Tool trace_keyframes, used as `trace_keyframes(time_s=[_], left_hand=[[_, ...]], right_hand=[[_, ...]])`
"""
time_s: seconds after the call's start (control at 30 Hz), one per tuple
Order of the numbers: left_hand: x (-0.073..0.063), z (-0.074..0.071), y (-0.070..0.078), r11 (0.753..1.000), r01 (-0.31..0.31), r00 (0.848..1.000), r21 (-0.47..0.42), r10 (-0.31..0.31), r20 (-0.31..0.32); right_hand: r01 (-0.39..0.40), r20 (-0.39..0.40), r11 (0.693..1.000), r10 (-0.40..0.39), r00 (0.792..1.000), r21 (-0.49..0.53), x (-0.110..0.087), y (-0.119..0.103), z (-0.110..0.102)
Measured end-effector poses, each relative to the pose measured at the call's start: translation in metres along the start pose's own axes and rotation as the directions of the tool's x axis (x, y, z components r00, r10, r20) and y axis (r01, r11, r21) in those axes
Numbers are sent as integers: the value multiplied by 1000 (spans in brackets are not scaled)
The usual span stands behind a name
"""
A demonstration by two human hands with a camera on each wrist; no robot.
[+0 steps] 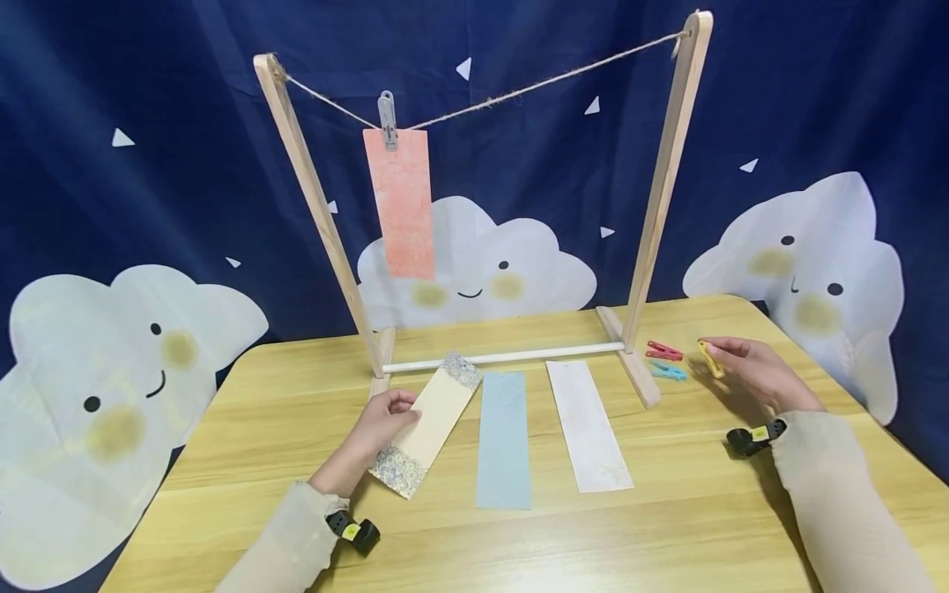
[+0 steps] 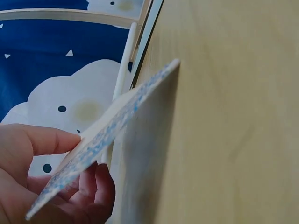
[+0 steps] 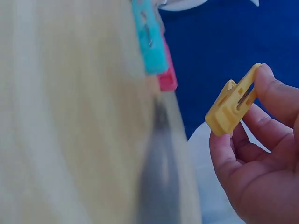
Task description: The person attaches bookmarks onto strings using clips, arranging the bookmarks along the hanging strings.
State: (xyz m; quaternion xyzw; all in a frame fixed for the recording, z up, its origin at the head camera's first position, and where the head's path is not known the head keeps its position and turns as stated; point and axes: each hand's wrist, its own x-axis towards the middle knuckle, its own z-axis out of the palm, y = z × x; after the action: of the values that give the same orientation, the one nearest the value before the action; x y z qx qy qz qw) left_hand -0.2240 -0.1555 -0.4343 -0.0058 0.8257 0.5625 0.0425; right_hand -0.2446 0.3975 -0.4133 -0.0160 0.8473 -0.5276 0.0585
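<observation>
My left hand (image 1: 381, 427) pinches a cream card (image 1: 437, 416) with lacy blue-grey patterned ends by its left edge. In the left wrist view the card (image 2: 100, 140) is tilted up off the table, thumb on one face and fingers behind. On the right, my right hand (image 1: 764, 371) holds a yellow clothespin (image 1: 711, 360) between thumb and fingers, above the table. The right wrist view shows this clothespin (image 3: 233, 102) from close by. Beside that hand lie a red clothespin (image 1: 664, 352) and a blue clothespin (image 1: 669, 371).
A wooden stand (image 1: 666, 181) carries a sagging string (image 1: 549, 82). From it hangs a coral card (image 1: 404, 206) under a grey clothespin (image 1: 387, 119). A light blue card (image 1: 504, 441) and a white card (image 1: 589, 427) lie before the white crossbar (image 1: 519, 357) on the table (image 1: 667, 535).
</observation>
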Motion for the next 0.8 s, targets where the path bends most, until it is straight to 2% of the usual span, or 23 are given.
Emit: trace_keyframes(time_s=[0.17,0.47,0.63,0.8], left_hand=[[2,-1,2,1000,-12,999,-15,13,38],[0,-3,15,993,-78,990,-89,88,113],[4,-3,21,991,-80,993,-109,89,77],[8,-3,27,988,-75,996,-139,82,45]], right_hand=[[55,27,994,-57,998,92,1,-18,9],[134,71,988,-139,988,73,7,-58,31],[167,76,980,-176,982,108,11,-74,42],[157,71,983,-163,984,93,15,-94,55]])
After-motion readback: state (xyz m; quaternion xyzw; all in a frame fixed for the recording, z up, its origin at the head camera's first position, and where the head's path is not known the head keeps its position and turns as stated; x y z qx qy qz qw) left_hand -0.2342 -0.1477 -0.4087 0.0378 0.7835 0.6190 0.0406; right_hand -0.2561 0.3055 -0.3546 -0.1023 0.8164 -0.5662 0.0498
